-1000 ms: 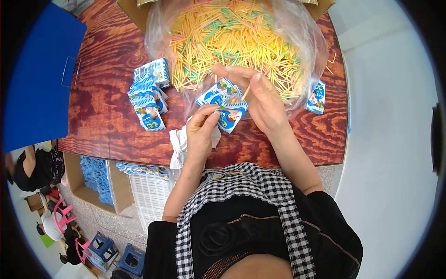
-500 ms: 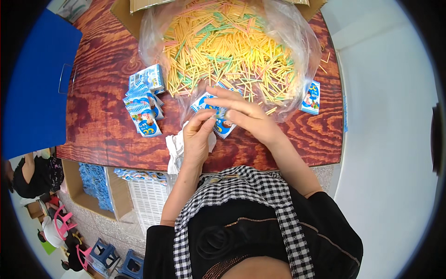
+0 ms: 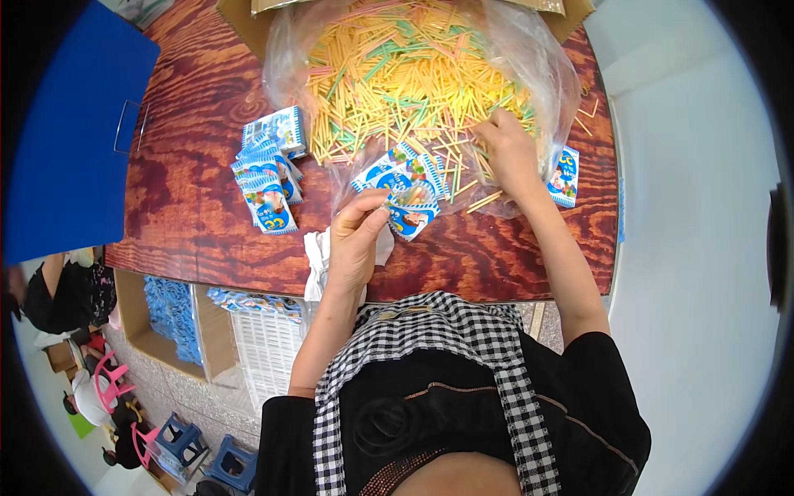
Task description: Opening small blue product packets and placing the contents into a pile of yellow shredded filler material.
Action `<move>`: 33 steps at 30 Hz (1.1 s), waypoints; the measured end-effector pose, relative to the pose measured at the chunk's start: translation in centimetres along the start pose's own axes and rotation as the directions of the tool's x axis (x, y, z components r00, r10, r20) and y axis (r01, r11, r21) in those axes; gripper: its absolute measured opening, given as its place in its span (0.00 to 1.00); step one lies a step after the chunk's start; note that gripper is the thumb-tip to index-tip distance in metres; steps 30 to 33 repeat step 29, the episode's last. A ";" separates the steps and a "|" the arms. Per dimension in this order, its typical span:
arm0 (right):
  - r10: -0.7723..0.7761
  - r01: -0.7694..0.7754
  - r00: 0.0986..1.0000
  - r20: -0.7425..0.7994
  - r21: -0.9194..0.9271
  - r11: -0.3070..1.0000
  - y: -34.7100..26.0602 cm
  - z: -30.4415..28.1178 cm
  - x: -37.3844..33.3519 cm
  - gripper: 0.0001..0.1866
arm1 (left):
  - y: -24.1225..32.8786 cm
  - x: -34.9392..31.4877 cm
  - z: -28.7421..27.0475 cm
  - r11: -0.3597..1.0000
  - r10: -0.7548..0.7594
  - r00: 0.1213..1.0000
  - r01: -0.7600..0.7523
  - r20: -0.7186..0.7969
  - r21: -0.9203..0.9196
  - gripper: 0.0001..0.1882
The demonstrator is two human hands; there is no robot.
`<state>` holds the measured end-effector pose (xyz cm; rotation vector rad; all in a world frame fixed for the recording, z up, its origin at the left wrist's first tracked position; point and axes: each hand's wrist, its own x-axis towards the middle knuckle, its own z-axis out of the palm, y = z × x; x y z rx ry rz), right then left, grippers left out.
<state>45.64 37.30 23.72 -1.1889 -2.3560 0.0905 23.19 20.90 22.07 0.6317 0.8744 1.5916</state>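
Note:
My left hand (image 3: pixel 356 240) is closed in a pinch, thumb against forefinger, at the edge of a small blue and white packet (image 3: pixel 411 217). Thin sticks show through a clear part of that packet. More blue and white packets (image 3: pixel 397 164) lie just beyond it, overlapping. Farther right, my right hand (image 3: pixel 509 149) reaches over the near right part of a heap of thin yellow, pink and green sticks (image 3: pixel 413 78). Its fingers are bent together among the sticks; what they hold, if anything, is hidden. A white cloth (image 3: pixel 317 263) lies beneath my left wrist.
A clear plastic bag (image 3: pixel 285 66) surrounds the heap, spilling from a cardboard box (image 3: pixel 246 33). Several packets (image 3: pixel 266 194) are stacked at left, and a single packet (image 3: pixel 564 178) lies at right. A blue panel (image 3: pixel 70 132) stands left of the wooden table (image 3: pixel 194 132).
My right hand has left the packet by my left hand and moved right and away from me, to the sticks. My left hand keeps its pinch nearly in place.

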 end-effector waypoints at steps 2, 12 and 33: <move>0.025 -0.024 0.999 -0.044 0.038 0.999 -0.3 -0.4 0.1 0.05 | 0.2 -0.2 -0.3 1.000 0.002 1.000 -0.002 0.012 0.014 0.10; 0.325 -0.252 0.921 0.215 0.965 0.074 -9.6 -8.0 1.9 0.14 | -0.1 1.2 -0.1 0.998 0.013 0.999 -0.015 0.047 0.053 0.09; -0.136 0.073 0.986 0.096 0.485 0.871 -14.5 -6.2 2.1 0.11 | 2.2 -0.1 -0.7 0.995 0.005 0.997 0.002 -0.079 0.095 0.11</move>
